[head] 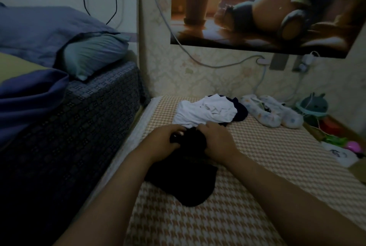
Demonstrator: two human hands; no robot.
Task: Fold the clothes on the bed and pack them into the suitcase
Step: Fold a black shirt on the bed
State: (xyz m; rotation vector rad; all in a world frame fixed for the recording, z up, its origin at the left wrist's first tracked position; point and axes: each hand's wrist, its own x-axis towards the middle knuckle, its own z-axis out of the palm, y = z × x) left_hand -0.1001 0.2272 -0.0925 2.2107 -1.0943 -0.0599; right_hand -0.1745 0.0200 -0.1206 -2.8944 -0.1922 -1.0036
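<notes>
Houndstooth-covered bed [267, 176] fills the lower right, running back to the wallpapered wall. Taller dark patterned mattress [89, 122] on the left, butting against it. Big cartoon poster [257, 7] on the wall above. Blue bedding [35, 31] heaped on the tall mattress, grey-green pillow [95, 55] at its corner.

Black garment [190, 184] lies crumpled on the houndstooth bed, near centre, its far end bunched up between the hands. White garment [206, 113] sits in a loose pile just behind it, with a dark garment [240, 114] partly under the white one (colour hard to tell, light is dim). Pair of pale printed slippers [271, 113] beside that pile, near the wall.

Left hand [164, 140] has its fingers curled tight into the bunched black cloth. Right hand [217, 142] also grips the black garment, fingers bent over its top edge, close to the left hand.
</notes>
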